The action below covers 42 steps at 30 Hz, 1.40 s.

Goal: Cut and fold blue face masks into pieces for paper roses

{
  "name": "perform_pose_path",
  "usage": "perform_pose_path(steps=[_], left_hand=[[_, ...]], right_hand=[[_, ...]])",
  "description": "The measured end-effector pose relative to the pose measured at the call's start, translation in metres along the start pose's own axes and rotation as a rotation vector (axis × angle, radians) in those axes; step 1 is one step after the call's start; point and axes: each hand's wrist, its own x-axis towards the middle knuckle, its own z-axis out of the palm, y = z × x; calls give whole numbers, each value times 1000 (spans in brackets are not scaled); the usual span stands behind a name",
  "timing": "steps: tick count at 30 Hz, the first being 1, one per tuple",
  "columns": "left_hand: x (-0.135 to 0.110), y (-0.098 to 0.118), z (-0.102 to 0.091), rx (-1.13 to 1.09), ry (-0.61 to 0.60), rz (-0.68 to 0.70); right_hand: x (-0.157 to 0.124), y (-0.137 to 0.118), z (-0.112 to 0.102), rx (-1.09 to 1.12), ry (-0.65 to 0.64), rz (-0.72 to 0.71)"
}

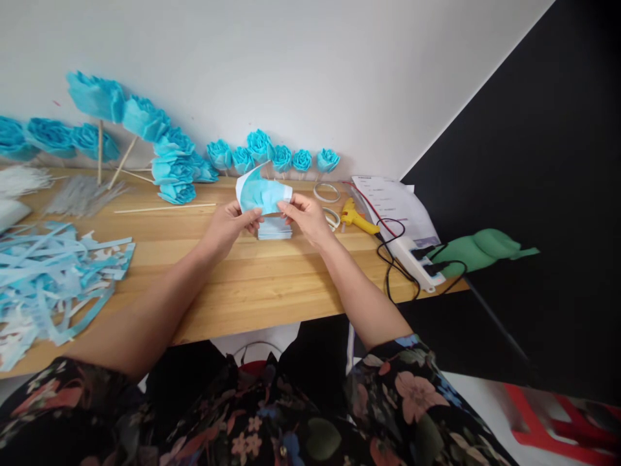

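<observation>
Between my hands I hold a light blue paper piece [264,195] with a white edge, its left end curling upward. My left hand [235,220] pinches its lower left part between thumb and fingers. At its right end, the thumb and fingers of my right hand [305,217] close on it. Just below the held piece, a stack of pale blue paper pieces [274,230] lies on the wooden table [252,285]. Behind it, several small blue paper flowers [260,146] on thin stems lean along the wall.
Larger blue flowers [144,118] on sticks stand back left, with paper strips [53,278] in a heap nearer. At right lie tape rolls [326,192], a yellow glue gun [358,216], printed paper [392,204], a power strip [417,262] with black cables, and a green bag-like object [478,251].
</observation>
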Motion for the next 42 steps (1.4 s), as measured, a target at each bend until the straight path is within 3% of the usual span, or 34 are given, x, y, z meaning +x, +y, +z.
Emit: perform_pose_path(steps=[7,13,20,24,27,29,31,34,37,42], left_hand=[[-1,1,1,-30,-5,8],[-2,4,2,-13,-13,38],[-7,7,5,14,-95,23],[-6,6,5,27,-68,22],[-6,6,5,0,19,51],[-7,6,6,-13,74,69],[-8,8,7,-5,101,76],[-11,11,9,18,96,88],[-12,13,11,36,64,105],[-13,12,11,51,27,137]], right_hand=[[-1,-3,0,27,-15,23],[-4,-3,2,53,-169,114],[-9,-6,3,-37,-145,88],[-8,-6,3,-79,-139,88],[-6,-5,3,-178,38,-17],[-7,-6,3,-325,220,-173],[-10,-10,4,-478,299,-341],[-16,-15,7,-628,146,-496],[-17,-14,10,-701,1,-529],[-16,-8,11,-696,6,-533]])
